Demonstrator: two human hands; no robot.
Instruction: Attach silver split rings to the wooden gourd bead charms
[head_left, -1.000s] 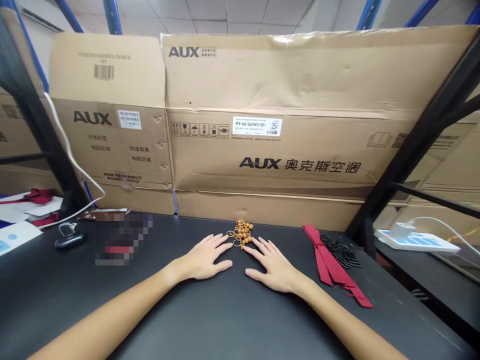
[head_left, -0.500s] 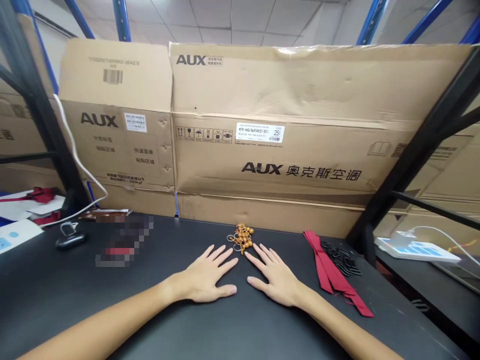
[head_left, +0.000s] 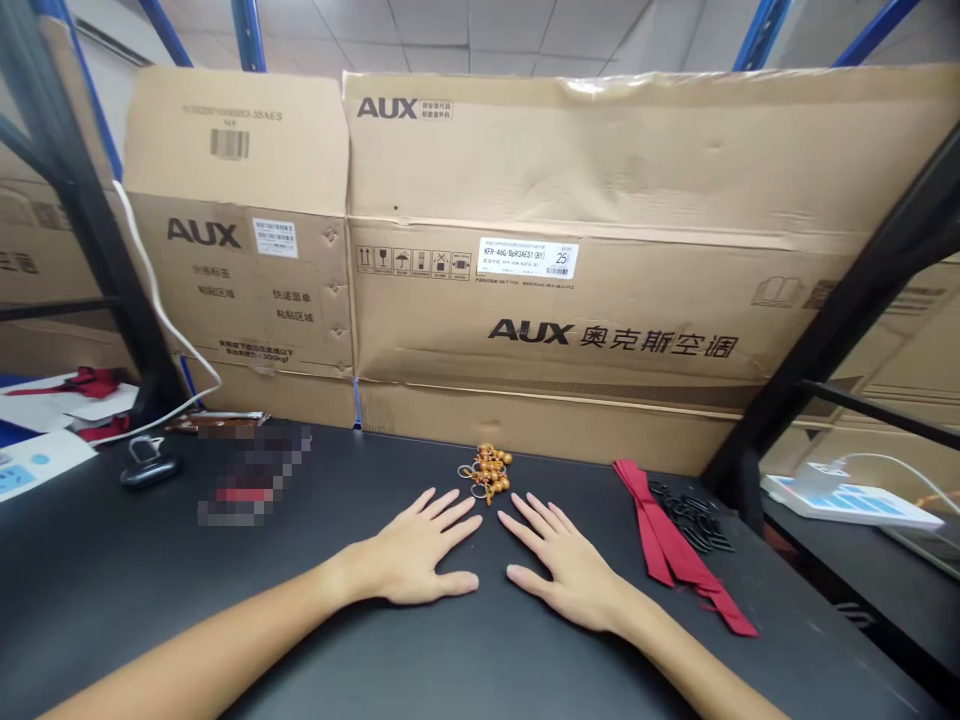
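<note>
Tabletop (head_left: 420,660) in matte black runs back to tall cardboard AUX cartons (head_left: 622,300), with blue metal uprights (head_left: 247,35) and pale ceiling panels (head_left: 510,25) beyond. A person's left hand (head_left: 427,550) and right hand (head_left: 566,565) lie palm down, well apart, fingers spread wide, gripping nothing. Just past their fingertips, between them, sits a small heap of amber-coloured beaded keychains (head_left: 493,466). Red fabric strips (head_left: 667,540) lie farther right, beside black loops (head_left: 694,520).
</note>
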